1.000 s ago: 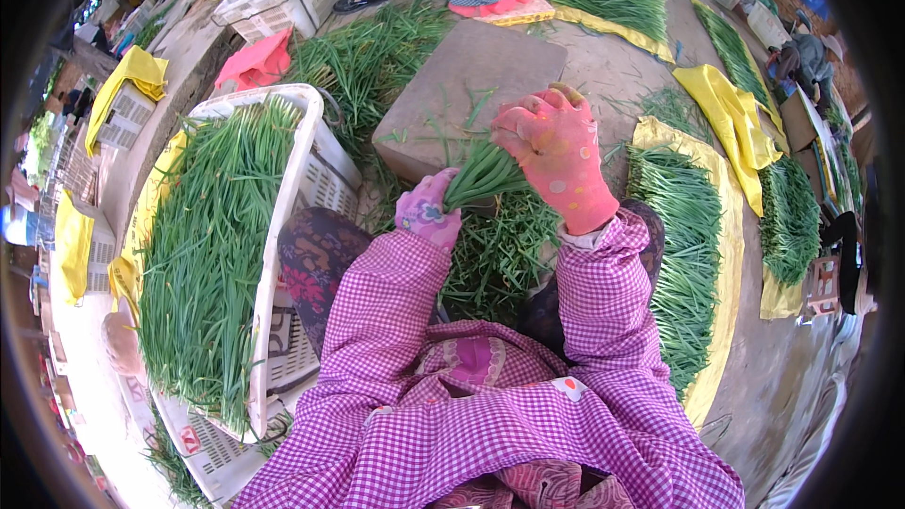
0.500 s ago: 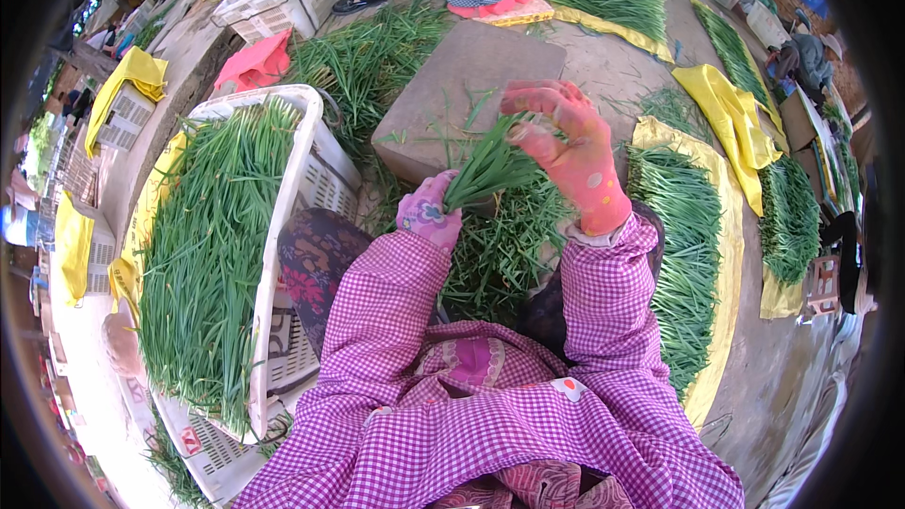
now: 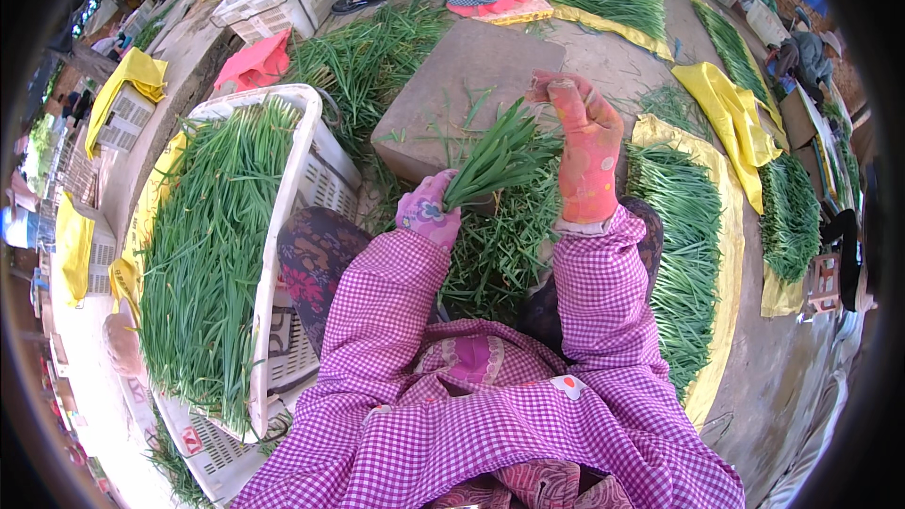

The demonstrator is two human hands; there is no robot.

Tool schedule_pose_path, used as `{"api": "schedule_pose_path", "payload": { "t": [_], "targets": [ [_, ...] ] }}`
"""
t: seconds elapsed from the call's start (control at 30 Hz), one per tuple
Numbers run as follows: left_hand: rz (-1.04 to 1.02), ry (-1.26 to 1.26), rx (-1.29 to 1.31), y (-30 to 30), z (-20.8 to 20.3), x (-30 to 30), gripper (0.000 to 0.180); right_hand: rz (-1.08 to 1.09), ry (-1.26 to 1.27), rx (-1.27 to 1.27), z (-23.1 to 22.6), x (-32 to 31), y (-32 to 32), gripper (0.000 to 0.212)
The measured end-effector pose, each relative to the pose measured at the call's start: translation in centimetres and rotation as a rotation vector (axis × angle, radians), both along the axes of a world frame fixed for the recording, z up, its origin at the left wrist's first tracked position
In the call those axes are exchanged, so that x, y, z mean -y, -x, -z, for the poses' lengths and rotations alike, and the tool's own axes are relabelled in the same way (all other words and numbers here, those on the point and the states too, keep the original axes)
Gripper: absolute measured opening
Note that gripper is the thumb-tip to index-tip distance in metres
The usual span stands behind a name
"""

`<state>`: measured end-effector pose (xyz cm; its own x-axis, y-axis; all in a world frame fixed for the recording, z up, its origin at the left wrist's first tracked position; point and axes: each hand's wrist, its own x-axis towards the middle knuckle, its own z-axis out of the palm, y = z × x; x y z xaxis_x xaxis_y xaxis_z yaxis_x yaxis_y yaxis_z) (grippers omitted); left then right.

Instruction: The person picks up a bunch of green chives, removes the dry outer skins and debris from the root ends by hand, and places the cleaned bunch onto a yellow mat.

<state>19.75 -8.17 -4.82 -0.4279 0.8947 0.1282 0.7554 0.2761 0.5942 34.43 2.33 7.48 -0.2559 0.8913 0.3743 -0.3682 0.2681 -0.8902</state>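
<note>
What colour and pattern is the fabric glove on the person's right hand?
Coral-red fabric glove with pale round spots, best seen in the head view.

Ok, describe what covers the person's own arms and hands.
The left hand wears a lilac glove with a flower-like print; the right hand wears a coral-red glove with lighter spots. Both sleeves are loose, in purple-and-white check.
</note>
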Motion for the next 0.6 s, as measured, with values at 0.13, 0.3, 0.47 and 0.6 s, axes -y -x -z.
{"api": "schedule_pose_path", "payload": {
  "t": [0.13, 0.3, 0.47, 0.6],
  "targets": [
    [-0.019, 0.034, -0.005, -0.4, -0.6, 0.1, 0.044, 0.029, -0.379, 0.332, -0.5, -0.9, -1.3, 0.019],
    [-0.009, 0.003, 0.024, -0.2, -0.1, 0.0, 0.043, 0.066, -0.885, 0.692, 0.1, -0.9, -0.1, 0.02],
    [-0.019, -0.013, 0.03, -0.6, -0.5, -0.2, 0.039, 0.073, -0.707, 0.502, 2.0, -1.7, 0.4, 0.017],
    [-0.031, -0.01, 0.008, -0.5, -0.6, 0.0, 0.039, 0.066, 0.022, 0.02, 0.0, -0.3, -0.4, 0.009]
  ]
}}
